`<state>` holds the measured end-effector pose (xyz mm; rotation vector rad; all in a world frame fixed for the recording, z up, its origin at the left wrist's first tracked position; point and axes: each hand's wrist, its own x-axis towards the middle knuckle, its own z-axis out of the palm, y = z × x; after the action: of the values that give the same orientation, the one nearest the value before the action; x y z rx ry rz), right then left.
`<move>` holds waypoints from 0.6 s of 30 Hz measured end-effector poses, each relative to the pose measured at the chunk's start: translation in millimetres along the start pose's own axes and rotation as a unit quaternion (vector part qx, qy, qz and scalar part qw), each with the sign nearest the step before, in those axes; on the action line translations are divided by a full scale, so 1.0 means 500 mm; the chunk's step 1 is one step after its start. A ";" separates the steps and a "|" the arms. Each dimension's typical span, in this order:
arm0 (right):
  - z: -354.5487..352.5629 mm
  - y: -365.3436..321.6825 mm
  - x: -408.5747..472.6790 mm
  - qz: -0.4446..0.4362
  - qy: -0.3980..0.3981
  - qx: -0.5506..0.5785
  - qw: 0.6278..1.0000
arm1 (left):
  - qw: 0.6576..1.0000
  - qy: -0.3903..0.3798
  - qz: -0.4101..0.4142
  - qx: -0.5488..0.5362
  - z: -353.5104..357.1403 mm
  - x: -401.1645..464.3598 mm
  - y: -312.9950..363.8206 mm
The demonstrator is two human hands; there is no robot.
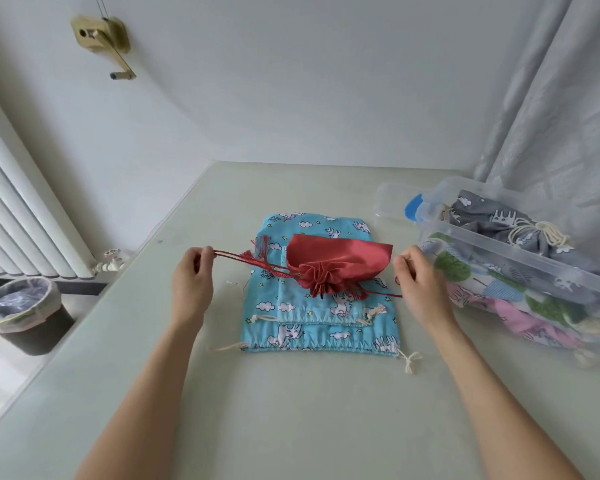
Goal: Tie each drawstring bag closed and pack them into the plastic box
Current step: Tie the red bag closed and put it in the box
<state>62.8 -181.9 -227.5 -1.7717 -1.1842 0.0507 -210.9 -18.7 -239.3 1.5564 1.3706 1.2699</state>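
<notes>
Red bag (340,263) mouth cinched w/ pleats, L hand (192,278) & R hand (421,280) pinching its cords (243,258).

Hands (192,279) pinching red bag (333,268) cords, cinched

The red bag (340,263) is covering the middle of the smaller blue bag (312,311), which in turn is hiding much of the larger blue bag (321,337). The right hand (418,282) is concealing the end of the red cord (381,293), so its grip is unclear. The plastic box (520,258) is running off the right edge, its cloudy wall blurring the packed bags. Both forearms are leaving the bottom edge.
</notes>
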 end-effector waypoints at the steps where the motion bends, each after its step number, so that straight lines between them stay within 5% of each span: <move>1: 0.002 -0.001 -0.002 -0.009 -0.010 0.003 1.000 | 0.996 -0.034 -0.010 -0.079 0.005 -0.007 0.009; 5: 0.019 -0.012 -0.010 -0.083 -0.052 -0.081 0.992 | 0.927 -0.150 -0.042 -0.342 0.031 -0.029 0.042; 10: 0.015 -0.023 -0.011 -0.198 -0.032 -0.242 0.949 | 0.865 -0.186 -0.112 -0.452 0.042 -0.037 0.060; 15: 0.005 -0.029 -0.012 -0.204 -0.034 -0.281 0.937 | 0.953 -0.185 -0.045 -0.237 0.040 -0.033 0.055; 18: 0.006 -0.033 -0.014 -0.194 -0.031 -0.282 0.939 | 0.973 -0.169 -0.014 -0.158 0.037 -0.031 0.054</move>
<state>46.3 -184.2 -220.3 -1.9842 -1.6935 -0.5174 -184.8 -37.4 -222.8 1.4442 0.9229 1.0821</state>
